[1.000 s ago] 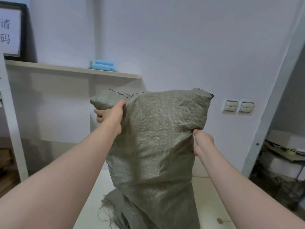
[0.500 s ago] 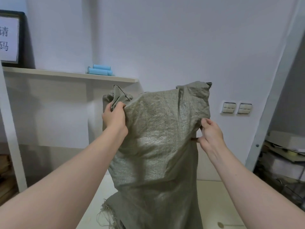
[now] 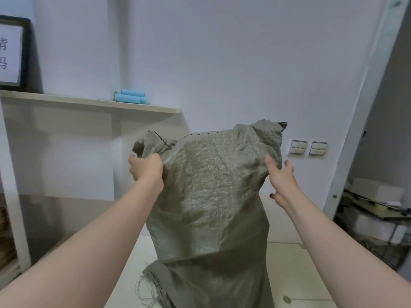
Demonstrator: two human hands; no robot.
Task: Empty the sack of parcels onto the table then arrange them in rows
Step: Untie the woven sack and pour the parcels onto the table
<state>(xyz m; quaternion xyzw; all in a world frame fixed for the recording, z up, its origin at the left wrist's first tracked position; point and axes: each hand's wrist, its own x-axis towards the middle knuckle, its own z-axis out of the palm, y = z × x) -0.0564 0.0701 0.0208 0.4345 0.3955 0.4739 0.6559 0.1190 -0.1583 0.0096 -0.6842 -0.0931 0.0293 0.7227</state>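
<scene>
- Our left hand (image 3: 148, 168) gripped the upended sack (image 3: 211, 196); our right hand (image 3: 281, 177) lay open beside it.
- Emptying step, we judged; next, regrip right corner, lift over the table (image 3: 295, 270).

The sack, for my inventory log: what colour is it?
Dull grey-green woven fabric, seen in the head view: sack.

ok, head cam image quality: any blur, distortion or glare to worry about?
Head view: wide-angle bend, the door frame leans. Light soft and even, no glare; faint sheen on the sack. Left hand and right hand slightly soft, as is the shelf edge.
</scene>
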